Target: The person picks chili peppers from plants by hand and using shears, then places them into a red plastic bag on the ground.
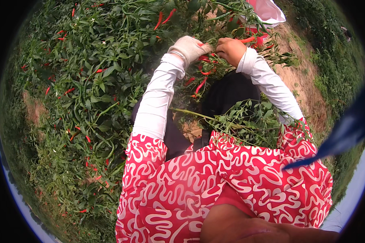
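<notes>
In the head view, my left hand, in a pale knitted glove, reaches into a chili pepper plant. A small red patch shows at its fingers, too little to tell whether it is a pepper. My bare right hand is close beside it, fingers curled in among the stems. What either set of fingertips grips is hidden. Red chili peppers hang just below the hands. Another orange-red pepper sticks out past my right hand's knuckles.
Dense pepper plants with red and green fruit fill the left. A white and red bag stands at the top right, beside a bare soil path. A leafy branch lies across my lap. A blurred blue strip hangs at the right.
</notes>
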Demonstrator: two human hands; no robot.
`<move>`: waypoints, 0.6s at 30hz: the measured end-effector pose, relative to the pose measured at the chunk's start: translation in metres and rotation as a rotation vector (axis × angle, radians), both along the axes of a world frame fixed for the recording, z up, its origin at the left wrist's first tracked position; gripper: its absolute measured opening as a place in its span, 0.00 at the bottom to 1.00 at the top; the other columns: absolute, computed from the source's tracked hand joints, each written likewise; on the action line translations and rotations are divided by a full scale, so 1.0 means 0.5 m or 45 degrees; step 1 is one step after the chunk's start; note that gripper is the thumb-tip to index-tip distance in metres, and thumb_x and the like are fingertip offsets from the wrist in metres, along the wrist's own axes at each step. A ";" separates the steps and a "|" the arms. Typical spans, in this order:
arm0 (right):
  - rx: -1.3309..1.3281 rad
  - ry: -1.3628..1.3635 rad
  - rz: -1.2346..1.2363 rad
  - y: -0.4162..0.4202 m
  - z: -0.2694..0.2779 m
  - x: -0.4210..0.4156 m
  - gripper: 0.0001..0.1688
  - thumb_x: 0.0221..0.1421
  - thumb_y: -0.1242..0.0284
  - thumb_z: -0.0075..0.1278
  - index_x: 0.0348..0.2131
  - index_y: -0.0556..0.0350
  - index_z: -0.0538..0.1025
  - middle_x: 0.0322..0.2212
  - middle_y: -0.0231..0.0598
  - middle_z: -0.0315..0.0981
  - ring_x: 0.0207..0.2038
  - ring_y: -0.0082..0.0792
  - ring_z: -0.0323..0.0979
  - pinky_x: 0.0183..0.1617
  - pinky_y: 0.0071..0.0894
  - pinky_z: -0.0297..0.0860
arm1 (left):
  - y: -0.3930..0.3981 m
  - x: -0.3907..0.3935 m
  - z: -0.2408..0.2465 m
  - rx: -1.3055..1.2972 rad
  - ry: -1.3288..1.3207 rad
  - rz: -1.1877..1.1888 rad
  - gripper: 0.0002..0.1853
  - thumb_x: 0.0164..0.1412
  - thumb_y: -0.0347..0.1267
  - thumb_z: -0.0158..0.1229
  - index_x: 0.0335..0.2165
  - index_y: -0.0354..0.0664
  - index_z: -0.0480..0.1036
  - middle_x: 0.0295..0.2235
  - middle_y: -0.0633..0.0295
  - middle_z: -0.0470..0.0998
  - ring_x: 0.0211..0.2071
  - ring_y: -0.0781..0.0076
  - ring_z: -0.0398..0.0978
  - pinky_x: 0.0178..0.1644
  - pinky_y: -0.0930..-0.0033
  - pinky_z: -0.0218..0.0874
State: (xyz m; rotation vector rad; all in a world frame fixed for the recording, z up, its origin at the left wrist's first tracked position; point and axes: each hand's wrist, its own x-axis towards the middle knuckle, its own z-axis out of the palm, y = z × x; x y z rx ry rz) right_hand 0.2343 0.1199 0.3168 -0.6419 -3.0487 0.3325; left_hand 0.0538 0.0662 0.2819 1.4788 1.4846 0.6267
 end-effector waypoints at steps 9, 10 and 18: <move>0.266 0.066 -0.342 -0.007 -0.032 -0.021 0.12 0.45 0.68 0.45 0.23 0.60 0.72 0.25 0.45 0.65 0.31 0.43 0.65 0.37 0.37 0.63 | 0.005 0.013 -0.026 0.090 -0.120 0.089 0.15 0.41 0.43 0.55 0.22 0.41 0.72 0.15 0.65 0.70 0.17 0.77 0.64 0.24 0.75 0.57; 0.317 0.065 -0.389 0.002 -0.044 -0.019 0.12 0.45 0.67 0.45 0.23 0.60 0.72 0.25 0.45 0.65 0.32 0.44 0.65 0.37 0.37 0.63 | 0.008 0.017 -0.019 0.086 -0.104 0.079 0.15 0.41 0.42 0.56 0.22 0.41 0.72 0.15 0.66 0.69 0.17 0.78 0.64 0.24 0.75 0.56; -0.422 0.438 -0.592 0.029 -0.001 -0.032 0.25 0.45 0.55 0.46 0.35 0.57 0.72 0.31 0.48 0.69 0.36 0.43 0.67 0.40 0.32 0.63 | -0.011 -0.083 -0.015 0.137 -0.717 0.705 0.10 0.48 0.36 0.55 0.29 0.44 0.71 0.13 0.72 0.64 0.12 0.83 0.58 0.14 0.79 0.48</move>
